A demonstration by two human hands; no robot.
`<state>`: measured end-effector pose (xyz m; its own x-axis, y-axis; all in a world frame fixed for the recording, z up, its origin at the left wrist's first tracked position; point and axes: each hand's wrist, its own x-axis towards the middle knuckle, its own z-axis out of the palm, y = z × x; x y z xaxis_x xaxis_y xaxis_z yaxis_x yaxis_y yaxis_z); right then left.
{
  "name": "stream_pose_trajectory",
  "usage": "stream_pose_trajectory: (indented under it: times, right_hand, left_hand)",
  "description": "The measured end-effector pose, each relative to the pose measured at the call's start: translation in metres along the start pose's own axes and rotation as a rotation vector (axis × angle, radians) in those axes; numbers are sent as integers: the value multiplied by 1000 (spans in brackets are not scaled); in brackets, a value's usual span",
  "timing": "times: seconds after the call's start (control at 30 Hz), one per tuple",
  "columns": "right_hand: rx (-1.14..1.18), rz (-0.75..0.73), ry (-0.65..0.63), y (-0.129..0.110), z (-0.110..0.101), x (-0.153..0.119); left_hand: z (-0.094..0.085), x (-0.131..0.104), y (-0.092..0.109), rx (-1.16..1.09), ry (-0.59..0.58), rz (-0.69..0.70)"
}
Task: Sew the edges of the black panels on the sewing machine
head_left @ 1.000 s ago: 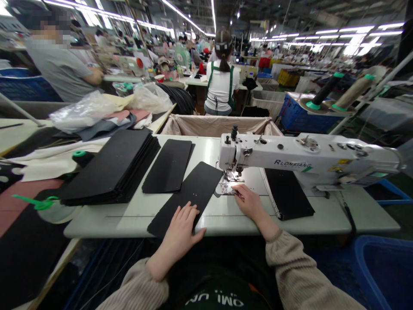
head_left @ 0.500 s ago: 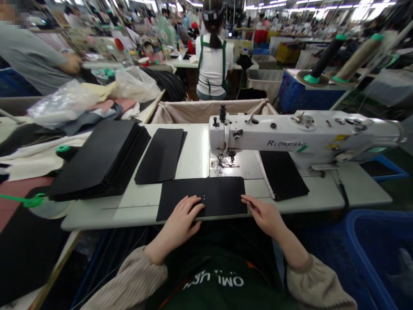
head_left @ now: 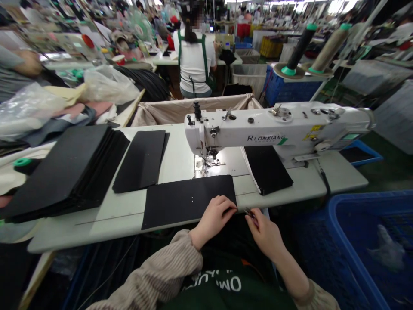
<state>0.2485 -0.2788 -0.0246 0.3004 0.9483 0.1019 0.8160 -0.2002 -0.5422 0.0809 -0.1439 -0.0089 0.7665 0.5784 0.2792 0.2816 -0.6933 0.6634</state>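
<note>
In the head view, small dark pointed snips (head_left: 250,213) are gripped in the curled right hand (head_left: 266,234), while the left fingertips are closed at the near-right corner of the black rectangular panel (head_left: 187,199) on the pale-green tabletop (head_left: 121,206); whether anything is pinched cannot be told. The left hand (head_left: 213,217) has been shifted there from the panel's middle. "RLONXIANG" is printed on the white sewing machine (head_left: 238,127).

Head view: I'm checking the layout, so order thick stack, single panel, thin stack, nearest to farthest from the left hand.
1. Single panel, at the left hand.
2. Thin stack, to its left.
3. Thick stack, farther left.
</note>
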Motion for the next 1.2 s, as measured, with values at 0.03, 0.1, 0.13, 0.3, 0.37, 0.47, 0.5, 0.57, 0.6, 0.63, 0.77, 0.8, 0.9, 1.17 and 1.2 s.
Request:
stream_pose_trajectory:
  times: [0.03, 0.1, 0.13, 0.3, 0.37, 0.47, 0.5, 0.57, 0.6, 0.63, 0.77, 0.8, 0.9, 1.17, 1.2]
  right_hand:
    - [-9, -19, -14, -3, 0, -1]
    - [-25, -48, -38, -10, 1, -1]
    - [-31, -57, -48, -14, 1, 0]
    - [-133, -69, -68, -29, 5, 9]
    - [-178, -77, -69, -28, 7, 12]
    - [-201, -76, -71, -23, 6, 15]
    - [-194, -65, -60, -20, 5, 16]
    - [-152, -44, -14, -15, -1, 17]
    - [-118, -44, 14, -13, -3, 18]
    - [-81, -55, 36, -12, -5, 20]
    - [-48, -187, -2, -15, -4, 27]
    - [-62, -224, -32, -17, -1, 30]
    - [6, -325, -104, -23, 5, 40]
    - [424, -172, 59, -56, -30, 75]
    - [432, -153, 70, -61, -34, 78]
  left_hand:
    - [-3, 0, -1, -80, 9, -19]
    - [-9, -2, -1, -189, 18, -47]
    - [-11, -2, -1, -213, 21, -57]
    - [-10, -2, 1, -219, 5, -67]
    - [-10, -1, 2, -216, -9, -52]
    - [-17, -3, 4, -232, 1, -26]
    - [-22, -5, 3, -233, -7, -8]
    - [-38, -16, -2, -208, -76, 72]
    - [-49, -24, -6, -176, -127, 119]
    - [-60, -33, -12, -132, -172, 158]
    - [-106, -78, -44, 138, -132, 57]
    - [-116, -90, -53, 208, -96, 3]
    - [-142, -121, -77, 292, -42, -111]
    - [-194, -141, -58, -191, 491, -550]
    - [-198, -137, -52, -281, 522, -590]
